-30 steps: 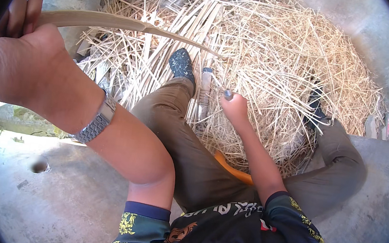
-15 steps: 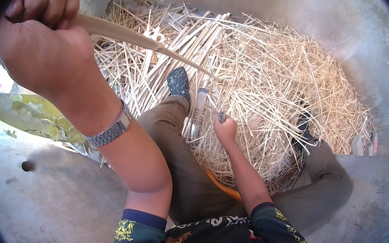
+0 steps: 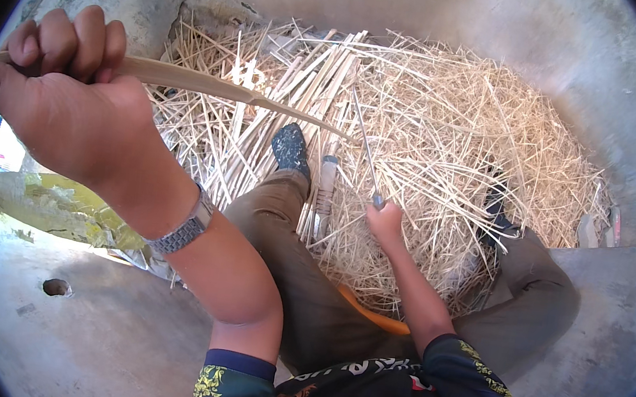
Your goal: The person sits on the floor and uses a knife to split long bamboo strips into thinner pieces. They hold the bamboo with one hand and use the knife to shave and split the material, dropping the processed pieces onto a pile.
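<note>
My left hand [image 3: 70, 104], raised at the upper left, is closed around the thick end of a pale bamboo strip [image 3: 190, 79]. From there the strip runs rightward and narrows past a notch to a thin tip over the straw-like pile. Lower and right of centre, my right hand [image 3: 387, 226] grips the handle of a knife [image 3: 369, 152]. Its long thin blade points away from me, with the upper part close to the strip's thin end; whether they touch I cannot tell.
Thin shavings and strips [image 3: 451, 135] cover the ground ahead, with straighter split sticks [image 3: 323, 81] left of the middle. A long tool with a wrapped handle [image 3: 324, 199] lies beside my shoe [image 3: 290, 148]. A torn yellow-green sack [image 3: 51, 203] is at left. A concrete wall [image 3: 449, 13] curves behind.
My right hand has shifted right and slightly nearer me, and the knife blade now shows at full length. The left hand still holds the bamboo strip in nearly the same place.
</note>
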Motion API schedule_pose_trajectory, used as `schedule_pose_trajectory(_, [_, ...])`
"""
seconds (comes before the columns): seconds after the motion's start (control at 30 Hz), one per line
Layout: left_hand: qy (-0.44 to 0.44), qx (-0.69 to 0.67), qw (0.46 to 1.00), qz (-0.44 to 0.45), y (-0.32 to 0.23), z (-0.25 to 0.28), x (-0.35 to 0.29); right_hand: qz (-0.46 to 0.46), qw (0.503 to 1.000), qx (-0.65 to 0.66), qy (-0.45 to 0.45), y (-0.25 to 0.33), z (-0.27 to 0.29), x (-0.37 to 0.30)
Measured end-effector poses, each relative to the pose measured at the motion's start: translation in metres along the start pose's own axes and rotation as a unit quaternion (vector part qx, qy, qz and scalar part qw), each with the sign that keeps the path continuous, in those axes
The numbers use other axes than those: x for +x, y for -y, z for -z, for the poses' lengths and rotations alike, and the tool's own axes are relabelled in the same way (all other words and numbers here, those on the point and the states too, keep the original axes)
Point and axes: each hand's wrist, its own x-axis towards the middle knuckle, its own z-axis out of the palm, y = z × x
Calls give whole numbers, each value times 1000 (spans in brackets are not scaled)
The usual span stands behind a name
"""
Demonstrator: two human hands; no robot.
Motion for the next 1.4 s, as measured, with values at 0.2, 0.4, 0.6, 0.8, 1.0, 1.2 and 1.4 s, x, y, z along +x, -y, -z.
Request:
schedule_pose_trajectory(0.2, [-3, 43, 999, -24, 3, -4, 0, 183, 954, 220, -93, 106, 29, -9])
schedule_pose_trajectory(0.4, [9, 19, 1000, -16, 4, -20, -6, -11, 999, -45, 3, -28, -5, -3])
schedule_pose_trajectory(0.6, [18, 26, 999, -29, 8, -5, 0, -54, 998, -34, -4, -33, -4, -8])
schedule_pose_trajectory(0.8, [-29, 72, 995, -65, 10, 9, 5, 99, 975, 189, -55, 78, 17, -12])
schedule_pose_trajectory(1.0, [10, 73, 997, -38, 20, 31, 29, 10, 998, -32, -50, 2, 2, 16])
schedule_pose_trajectory(1.2, [8, 11, 1000, -24, 24, 44, 44, -257, 873, 303, 281, -49, 22, 42])
schedule_pose_trajectory(1.4, [27, -6, 1000, -6, 30, 57, 49, -108, 964, 239, 46, 17, 24, 8])
